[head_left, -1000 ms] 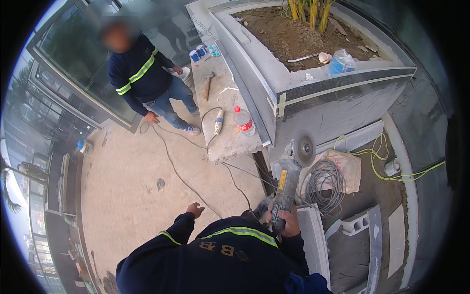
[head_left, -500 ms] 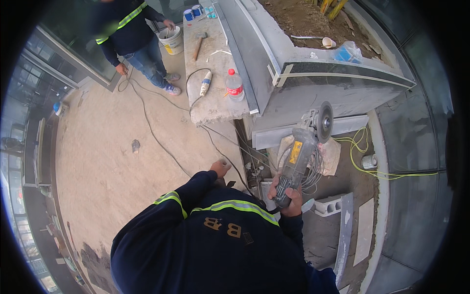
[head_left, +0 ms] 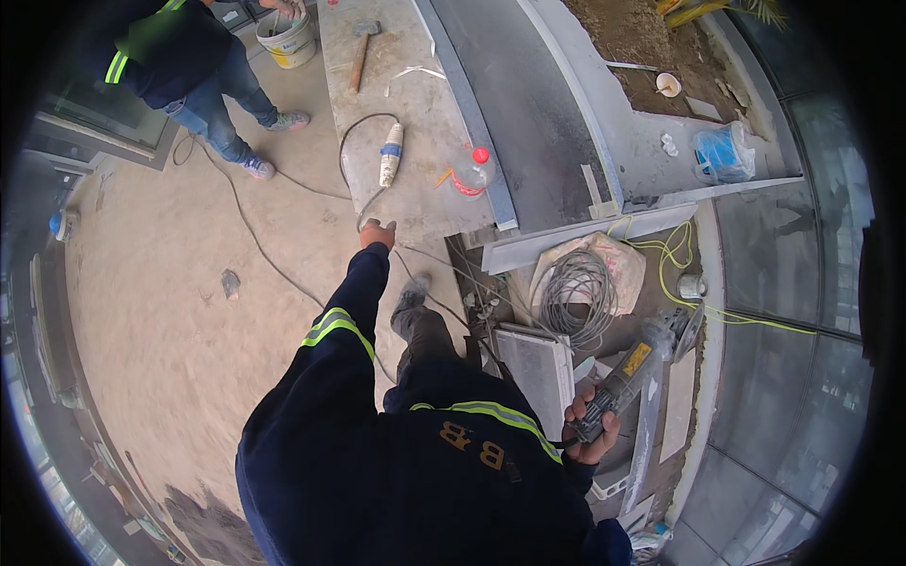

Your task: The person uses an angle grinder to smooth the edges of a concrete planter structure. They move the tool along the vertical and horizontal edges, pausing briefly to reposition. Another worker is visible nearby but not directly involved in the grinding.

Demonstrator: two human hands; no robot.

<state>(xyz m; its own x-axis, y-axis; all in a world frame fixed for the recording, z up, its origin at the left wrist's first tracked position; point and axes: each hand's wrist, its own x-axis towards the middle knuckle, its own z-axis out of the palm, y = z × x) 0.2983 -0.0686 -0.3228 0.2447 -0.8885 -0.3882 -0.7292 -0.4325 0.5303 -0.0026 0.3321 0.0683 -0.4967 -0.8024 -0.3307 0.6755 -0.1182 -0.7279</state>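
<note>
My right hand [head_left: 593,432] is closed around the handle of an angle grinder [head_left: 630,370], low on the right; its disc [head_left: 686,330] points away from me over stacked stone strips. My left arm, in a dark blue sleeve with a reflective band, stretches forward. My left hand [head_left: 377,233] rests with fingers spread on the near corner of a grey stone slab [head_left: 425,198], beside a black cable [head_left: 351,141] that runs over the slab.
On the slab lie a hammer [head_left: 361,52], a white tube-shaped tool [head_left: 390,156] and a plastic bottle with a red cap [head_left: 470,173]. Another person [head_left: 184,61] stands far left by a bucket [head_left: 288,40]. A coil of grey cable [head_left: 571,288] and yellow cord [head_left: 675,259] lie right.
My left hand has reached forward from near my body to the slab's corner. The grinder has dropped lower and to the right in my right hand. The view has swung closer to the slab.
</note>
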